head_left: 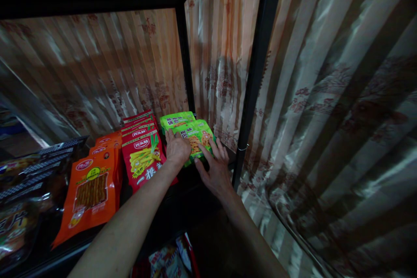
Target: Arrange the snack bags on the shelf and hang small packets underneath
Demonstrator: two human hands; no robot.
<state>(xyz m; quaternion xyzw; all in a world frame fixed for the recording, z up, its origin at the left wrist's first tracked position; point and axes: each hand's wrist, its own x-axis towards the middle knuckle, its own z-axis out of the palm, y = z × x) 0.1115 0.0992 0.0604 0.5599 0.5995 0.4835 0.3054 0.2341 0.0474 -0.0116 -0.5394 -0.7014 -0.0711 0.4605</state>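
Two bright green snack bags with Chinese lettering stand one before the other at the right end of a dark shelf. On the left part of the front green bag lies my left hand, its fingers pointing up along the side and its thumb across the front. My right hand rests its spread fingers on the lower right of the same bag. Both palms face the bag, and parts of its lower front are covered. Directly left stands a row of red snack bags, close to my left hand.
Orange snack bags and dark packets fill the shelf further left. A black upright post stands right of the green bags. Patterned curtains hang behind and at the right. More packets lie on a lower level.
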